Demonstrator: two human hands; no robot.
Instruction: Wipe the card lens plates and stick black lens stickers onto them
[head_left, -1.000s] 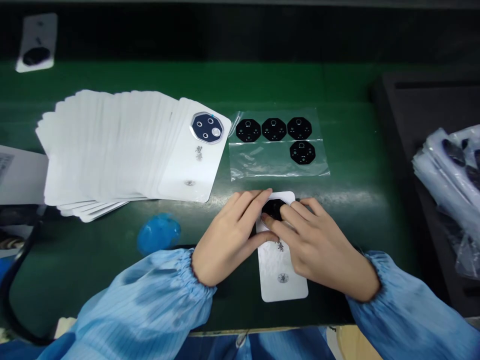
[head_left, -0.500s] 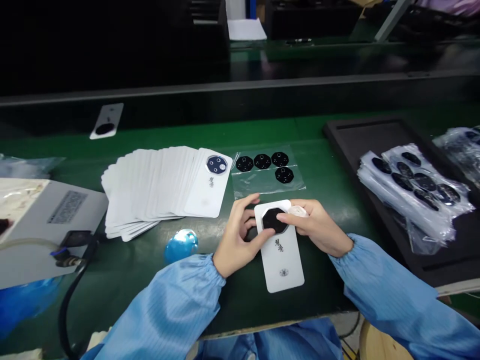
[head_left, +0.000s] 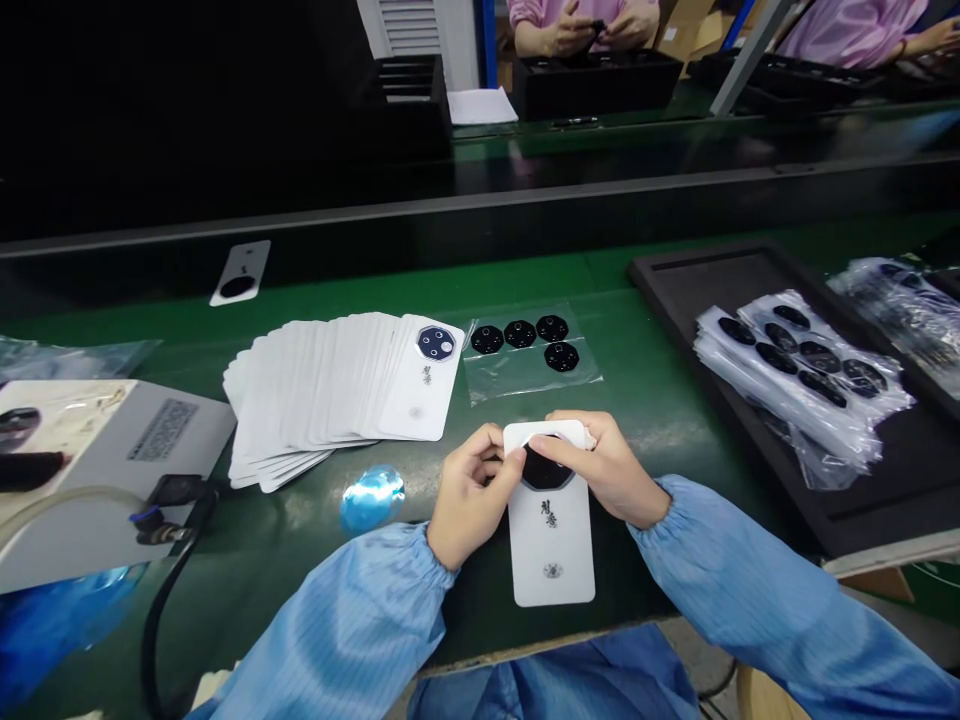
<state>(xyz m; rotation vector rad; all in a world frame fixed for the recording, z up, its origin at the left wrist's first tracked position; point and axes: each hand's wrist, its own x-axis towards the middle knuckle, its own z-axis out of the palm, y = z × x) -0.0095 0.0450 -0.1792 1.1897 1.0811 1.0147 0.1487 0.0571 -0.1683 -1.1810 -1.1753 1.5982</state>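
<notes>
My left hand (head_left: 474, 492) pinches the upper left edge of a white phone back panel (head_left: 551, 545) with thumb and fingers. On the panel's upper part lies a black octagonal lens plate (head_left: 545, 474), partly covered by my thumbs. My right hand (head_left: 611, 465) grips the top right edge, its thumb stretched across the plate and its fingers behind the panel. Dark lettering and a small emblem are printed below the plate. Left of my hands, a fanned stack of white panels (head_left: 322, 385) ends in a top one with a dark octagonal camera area. Beyond lies a clear sheet (head_left: 525, 385) bearing several black octagonal plates (head_left: 520, 334).
A black tray (head_left: 750, 440) on the right holds bagged octagonal plates (head_left: 806, 370). At left stand a white device (head_left: 176, 430) with a black cable and a blue film piece (head_left: 373, 498). Another panel (head_left: 241, 272) lies farther back. Co-workers in pink sleeves sit across.
My right thumb has moved left across the black plate, and the right fingers have gone behind the panel's top. The white round item by my right hand is now mostly hidden. The view has shifted.
</notes>
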